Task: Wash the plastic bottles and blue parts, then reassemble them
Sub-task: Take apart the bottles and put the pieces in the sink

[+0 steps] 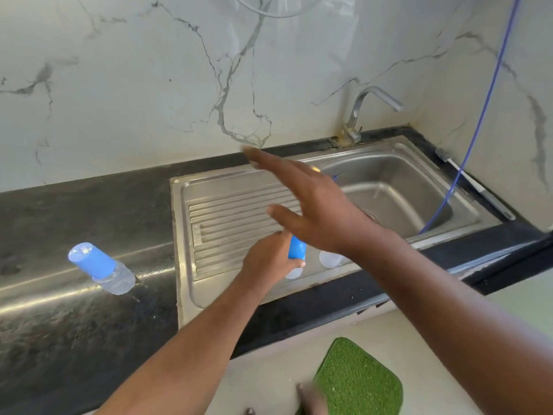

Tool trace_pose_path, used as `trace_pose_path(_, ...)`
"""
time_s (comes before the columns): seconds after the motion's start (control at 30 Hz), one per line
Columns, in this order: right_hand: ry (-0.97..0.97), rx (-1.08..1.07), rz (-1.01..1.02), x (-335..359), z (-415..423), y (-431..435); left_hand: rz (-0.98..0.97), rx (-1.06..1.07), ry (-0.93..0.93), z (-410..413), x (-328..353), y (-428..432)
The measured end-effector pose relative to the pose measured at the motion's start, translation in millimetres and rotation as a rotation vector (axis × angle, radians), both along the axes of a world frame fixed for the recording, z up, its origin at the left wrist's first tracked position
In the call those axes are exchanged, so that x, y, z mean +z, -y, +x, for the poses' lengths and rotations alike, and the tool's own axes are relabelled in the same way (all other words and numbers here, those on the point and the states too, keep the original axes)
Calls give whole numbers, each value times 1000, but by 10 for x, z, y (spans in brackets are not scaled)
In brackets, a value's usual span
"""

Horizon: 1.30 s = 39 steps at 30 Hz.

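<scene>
The left hand [269, 260] grips a bottle [294, 272] over the drainboard [227, 214], long axis near upright, blue cap [297, 250] uppermost. The right hand [314, 211] hovers open, fingers spread and blurred, hiding the cap's top. A clear bottle [330, 259] peeks from under that wrist. A capped bottle [119, 280] stands on the tabletop [74, 205], far left.

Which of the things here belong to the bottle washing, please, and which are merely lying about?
Job: held bottle in the left hand, capped bottle on the counter, clear bottle on the drainboard, sink, tap.
Lying about: blue cable, brush, green mat.
</scene>
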State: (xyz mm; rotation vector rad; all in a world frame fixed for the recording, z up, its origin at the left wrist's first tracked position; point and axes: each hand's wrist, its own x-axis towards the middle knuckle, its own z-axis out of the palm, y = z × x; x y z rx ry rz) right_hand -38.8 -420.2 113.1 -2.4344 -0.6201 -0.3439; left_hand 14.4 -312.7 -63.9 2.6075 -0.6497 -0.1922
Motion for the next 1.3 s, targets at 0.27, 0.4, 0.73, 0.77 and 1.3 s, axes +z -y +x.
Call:
trace_pose_path(0.27,7,128,33,213,260,-570,-80,78,-9,-86,80,-276)
trace_pose_path(0.4,-44,178,19,0,456,-872,-89,188,-13,-52,84,-877)
trace_pose_path(0.73,-151,384,-198,-595,920,-2293,-96,660,-90,-448,-101,-2713)
trace_pose_path(0.77,-160,394,-258,-662,968,-2421,-89,682,-93,-480,-109,-2818)
trace_pose_path(1.3,-164,268,-535,-1115,1226,-2671,-158,772,-34,-341,29,-3020)
